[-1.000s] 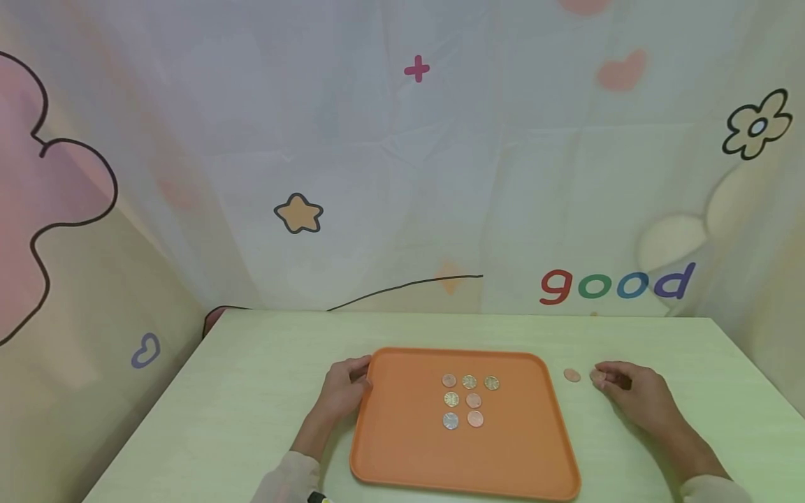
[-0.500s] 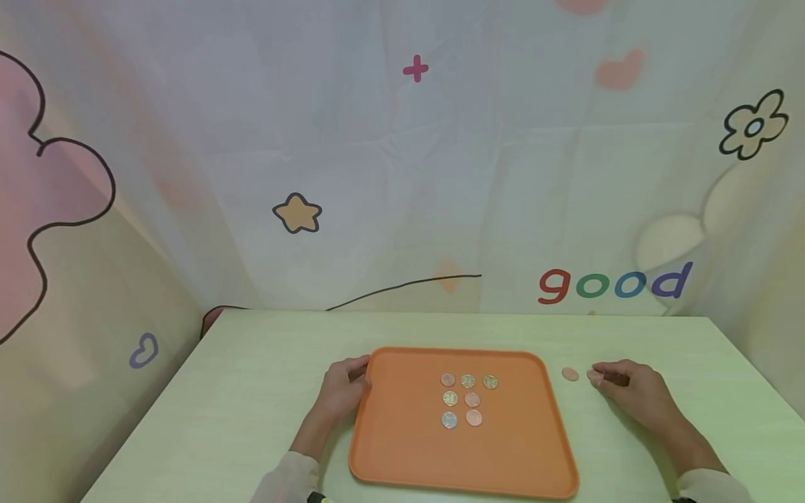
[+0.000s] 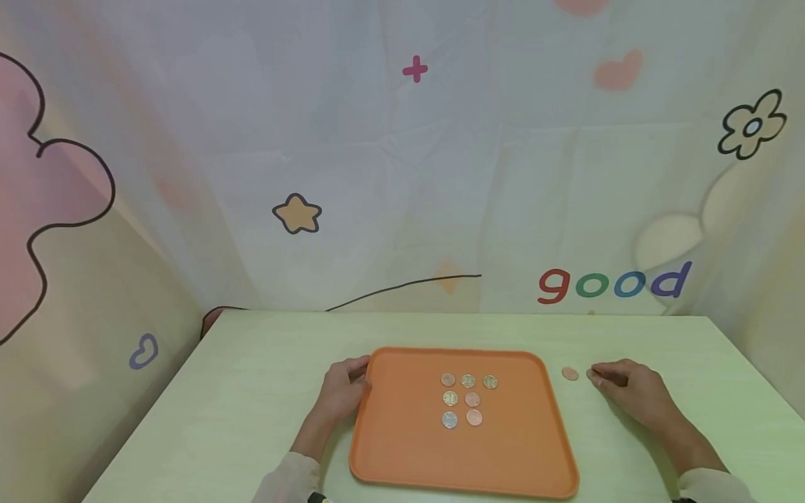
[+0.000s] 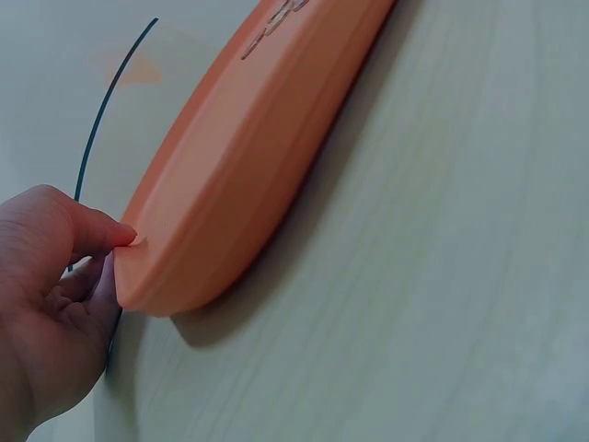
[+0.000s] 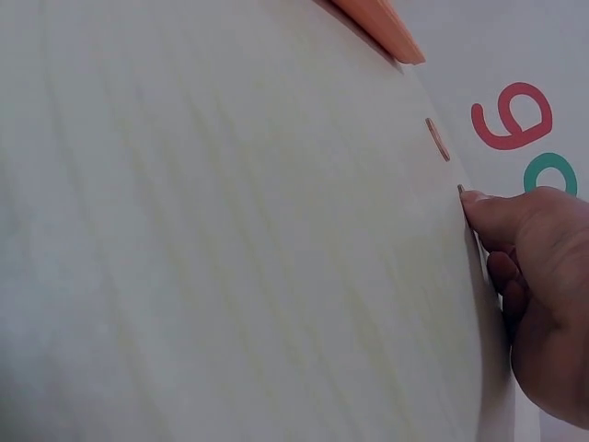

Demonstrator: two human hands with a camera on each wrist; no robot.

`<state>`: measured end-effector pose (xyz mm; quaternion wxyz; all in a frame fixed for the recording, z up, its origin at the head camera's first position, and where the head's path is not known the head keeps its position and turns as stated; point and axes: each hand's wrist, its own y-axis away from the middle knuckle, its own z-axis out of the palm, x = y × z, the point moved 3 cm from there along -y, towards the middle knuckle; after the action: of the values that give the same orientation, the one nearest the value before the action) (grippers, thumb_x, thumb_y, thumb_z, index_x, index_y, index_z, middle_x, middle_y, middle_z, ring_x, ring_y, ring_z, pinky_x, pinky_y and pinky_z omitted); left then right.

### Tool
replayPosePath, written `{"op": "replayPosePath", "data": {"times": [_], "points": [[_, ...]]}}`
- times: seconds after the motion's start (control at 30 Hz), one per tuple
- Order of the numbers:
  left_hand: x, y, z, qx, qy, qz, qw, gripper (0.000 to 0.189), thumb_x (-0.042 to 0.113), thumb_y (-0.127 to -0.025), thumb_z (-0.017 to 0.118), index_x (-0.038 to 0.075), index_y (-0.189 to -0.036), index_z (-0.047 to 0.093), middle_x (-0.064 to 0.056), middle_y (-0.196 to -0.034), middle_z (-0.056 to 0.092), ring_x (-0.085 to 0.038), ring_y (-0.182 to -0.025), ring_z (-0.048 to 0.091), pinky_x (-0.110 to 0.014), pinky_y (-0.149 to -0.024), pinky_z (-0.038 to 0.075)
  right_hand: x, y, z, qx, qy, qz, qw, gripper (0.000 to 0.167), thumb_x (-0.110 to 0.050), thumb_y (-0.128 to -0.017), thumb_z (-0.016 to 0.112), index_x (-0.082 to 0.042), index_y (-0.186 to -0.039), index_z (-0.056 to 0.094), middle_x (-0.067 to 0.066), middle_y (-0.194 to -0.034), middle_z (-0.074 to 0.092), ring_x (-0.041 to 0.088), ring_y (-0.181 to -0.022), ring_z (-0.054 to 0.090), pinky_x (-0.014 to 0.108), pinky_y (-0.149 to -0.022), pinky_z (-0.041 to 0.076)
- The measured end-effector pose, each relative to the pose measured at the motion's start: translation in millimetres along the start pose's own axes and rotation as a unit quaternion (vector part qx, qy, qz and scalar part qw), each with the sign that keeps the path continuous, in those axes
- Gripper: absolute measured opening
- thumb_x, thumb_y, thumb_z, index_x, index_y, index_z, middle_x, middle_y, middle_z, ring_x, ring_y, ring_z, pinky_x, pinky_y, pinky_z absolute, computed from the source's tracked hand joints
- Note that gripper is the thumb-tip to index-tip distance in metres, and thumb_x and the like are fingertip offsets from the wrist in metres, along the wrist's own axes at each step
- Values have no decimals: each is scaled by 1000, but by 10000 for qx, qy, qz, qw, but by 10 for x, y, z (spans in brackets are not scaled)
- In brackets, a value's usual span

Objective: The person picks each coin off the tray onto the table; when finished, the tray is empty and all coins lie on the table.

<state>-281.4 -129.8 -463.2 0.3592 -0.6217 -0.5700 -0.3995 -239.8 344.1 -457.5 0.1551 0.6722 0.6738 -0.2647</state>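
Observation:
An orange tray [image 3: 402,454] lies on the table, and my left hand [image 3: 343,390] holds its left rim. In the left wrist view the left thumb [image 4: 101,232] presses on the rim, with curled fingers at the tray's outer side. Several coins lie in the tray in short rows: copper, gold and one silver coin [image 3: 449,420]. To the right of the tray my right hand [image 3: 638,395] pinches a coin [image 5: 462,191] at the table surface; the fingertips hide most of it. Between that hand and the tray a copper coin [image 3: 569,374] lies flat.
The pale table [image 3: 251,391] runs back to a printed curtain [image 3: 402,175] with drawings and the word "good" [image 3: 616,283]. Curtain walls also stand to the left and right. The tray's raised right rim [image 3: 560,412] stands between its coins and the right hand.
The right hand has shifted very slightly left, and its fingertips cover more of the pinched coin. The left hand, the tray and its coins have stayed in place.

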Motion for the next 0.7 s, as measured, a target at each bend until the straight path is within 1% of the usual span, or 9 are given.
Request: {"op": "replayPosePath", "data": {"times": [0.07, 0.27, 0.37, 0.47, 0.53, 0.6, 0.7], "points": [[-2, 0, -1, -14, -5, 33, 10000, 53, -8, -87, 55, -10, -140, 54, -27, -136, 62, -39, -130, 59, -47, -109, 53, -1, -5, 1, -43, -26, 60, 10000, 31, -18, -95, 70, 4, -116, 73, 25, -113, 72, 35, -98, 70, 10, -69, 48], [1, 1, -2, -12, 18, 127, 9999, 53, -9, -87, 55, -11, -139, 55, -28, -134, 63, -39, -128, 61, -46, -107, 54, 13, -14, 2, -40, 25, 71, 10000, 33, -22, -95, 70, 3, -117, 73, 24, -113, 72, 26, -94, 68, 15, -70, 50], [-3, 3, -2, -19, 43, 122, 9999, 53, -9, -86, 55, -10, -139, 55, -27, -134, 63, -39, -128, 61, -45, -107, 54, 32, -4, 0, 2, 47, 73, 10000, 39, -28, -96, 69, 3, -119, 72, 24, -114, 72, 18, -90, 67, 18, -71, 51], [-4, 4, 1, -39, 45, 130, 9999, 53, -9, -86, 55, -11, -139, 55, -27, -134, 63, -39, -128, 60, -45, -107, 54, 53, 18, -3, 34, 70, 103, 9999, 45, -34, -97, 68, 3, -123, 69, 21, -110, 73, 8, -85, 62, 19, -70, 50], [1, 6, 1, -44, 52, 154, 9999, 53, -9, -86, 55, -11, -139, 55, -28, -134, 63, -39, -128, 60, -45, -107, 54, 61, 26, -2, 36, 81, 133, 9999, 48, -36, -97, 68, 3, -125, 68, 18, -107, 73, 4, -83, 58, 19, -69, 50], [8, 8, -2, -27, 56, 172, 9998, 53, -9, -86, 56, -11, -139, 55, -28, -134, 63, -40, -128, 60, -45, -107, 54, 63, 26, -1, 12, 85, 180, 9998, 51, -37, -97, 67, 4, -127, 67, 14, -103, 73, 5, -82, 56, 19, -68, 49], [15, 12, -12, -13, 66, 172, 9998, 53, -10, -86, 56, -11, -139, 55, -28, -135, 63, -40, -128, 60, -45, -107, 54, 44, 22, -5, -49, 38, 267, 9996, 53, -37, -97, 67, 5, -129, 64, 12, -102, 72, 12, -86, 58, 20, -69, 50]]}}
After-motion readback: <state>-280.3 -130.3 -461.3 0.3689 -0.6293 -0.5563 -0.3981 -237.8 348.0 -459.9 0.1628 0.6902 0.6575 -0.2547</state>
